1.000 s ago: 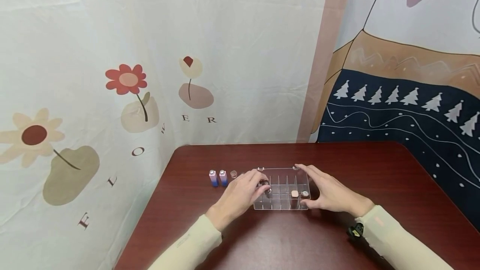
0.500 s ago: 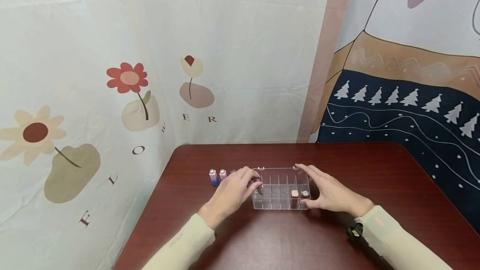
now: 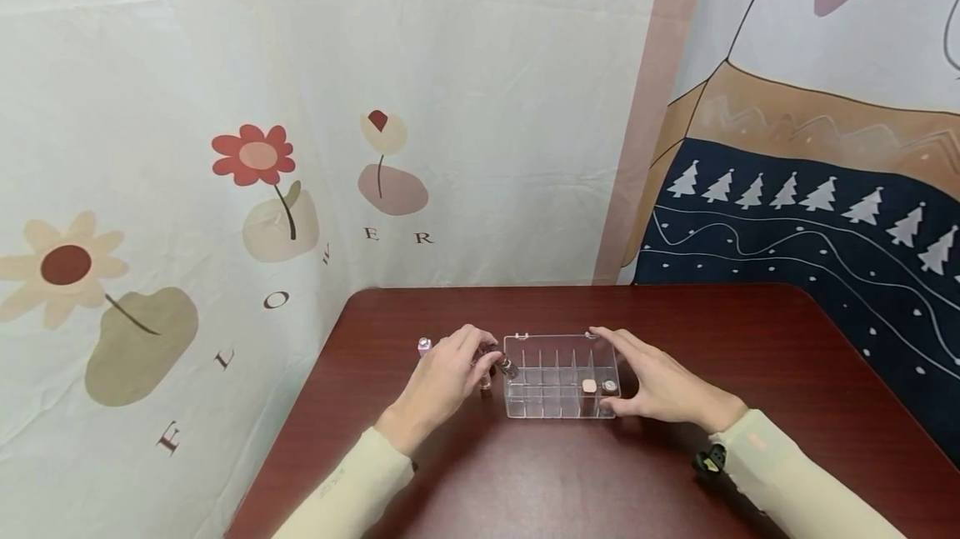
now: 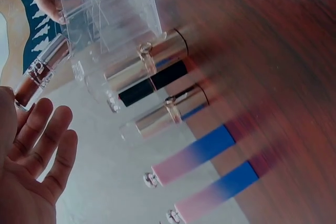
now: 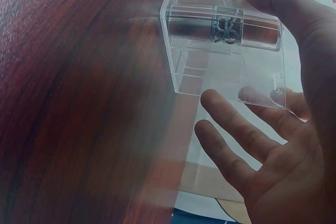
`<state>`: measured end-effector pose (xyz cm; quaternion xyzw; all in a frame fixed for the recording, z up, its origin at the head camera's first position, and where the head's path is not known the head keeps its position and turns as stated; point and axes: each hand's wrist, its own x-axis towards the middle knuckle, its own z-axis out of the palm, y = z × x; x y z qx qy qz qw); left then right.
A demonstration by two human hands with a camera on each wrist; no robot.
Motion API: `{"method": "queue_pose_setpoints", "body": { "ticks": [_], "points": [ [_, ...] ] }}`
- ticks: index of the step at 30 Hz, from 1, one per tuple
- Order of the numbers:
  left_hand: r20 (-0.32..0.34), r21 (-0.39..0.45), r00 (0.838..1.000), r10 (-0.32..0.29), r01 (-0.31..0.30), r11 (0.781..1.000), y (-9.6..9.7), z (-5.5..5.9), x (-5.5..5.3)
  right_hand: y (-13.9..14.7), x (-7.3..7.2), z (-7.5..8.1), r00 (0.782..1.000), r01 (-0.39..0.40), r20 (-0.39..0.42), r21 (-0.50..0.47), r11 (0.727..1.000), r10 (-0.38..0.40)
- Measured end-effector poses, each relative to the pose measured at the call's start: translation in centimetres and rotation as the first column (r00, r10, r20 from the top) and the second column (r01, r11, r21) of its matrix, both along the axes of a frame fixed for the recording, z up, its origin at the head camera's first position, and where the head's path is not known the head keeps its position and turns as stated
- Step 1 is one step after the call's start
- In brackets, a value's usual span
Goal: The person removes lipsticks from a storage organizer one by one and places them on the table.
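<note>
A clear divided organizer box [image 3: 552,406] stands on the table with its hinged edge at the back. Just off its left end, my left hand [image 3: 446,376] pinches a tilted lipstick tube [image 4: 44,69], glossy and dark with a silver patterned band. My right hand [image 3: 667,385] grips the box's right end, thumb at the front and fingers reaching the back corner. Inside, toward the right, sit a tube with a peach top [image 3: 589,386] and, in the right wrist view, a tube with a silver band [image 5: 227,29].
In the left wrist view several tubes stand left of the box: a gold lipstick [image 4: 142,61], a black one [image 4: 152,83], another gold one [image 4: 170,113] and two pink-to-blue tubes [image 4: 194,156]. A wall curtain [image 3: 480,106] hangs behind the red-brown table [image 3: 570,481].
My left hand has moved left from above the box to beyond its left end, carrying the lipstick tube. It now covers most of the standing tubes. My right hand stays on the box.
</note>
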<state>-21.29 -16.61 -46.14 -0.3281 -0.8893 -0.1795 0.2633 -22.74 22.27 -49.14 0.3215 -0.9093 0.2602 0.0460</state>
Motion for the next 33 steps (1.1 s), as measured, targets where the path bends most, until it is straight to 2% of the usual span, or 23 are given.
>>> {"method": "queue_pose_setpoints", "body": {
  "ticks": [7, 14, 19, 26, 33],
  "points": [
    [-0.011, 0.027, 0.999, 0.046, -0.045, 0.999, -1.2, 0.5, 0.3, 0.0, 0.0, 0.0, 1.0, 0.001, -0.003, 0.001, 1.0, -0.001],
    [-0.056, 0.053, 0.996, 0.071, -0.068, 0.996, -2.8, 0.4, 0.3, 0.0, -0.1, -0.1, 1.0, -0.001, -0.011, 0.003, 1.0, 0.001],
    [-0.044, 0.058, 0.994, 0.104, -0.101, 0.993, -3.7, 0.4, 0.4, 0.0, 0.0, -0.1, 1.0, -0.006, -0.023, 0.002, 1.0, 0.006],
    [-0.056, 0.019, 0.986, 0.157, -0.157, 0.987, -4.5, -0.2, 0.1, 0.0, 0.0, -0.1, 1.0, -0.01, -0.028, -0.001, 1.0, 0.01],
    [0.002, -0.044, 0.983, 0.181, -0.181, 0.983, -5.1, -1.3, -0.2, -0.1, 0.0, -0.1, 1.0, -0.012, -0.024, -0.005, 1.0, 0.012]
  ]
}}
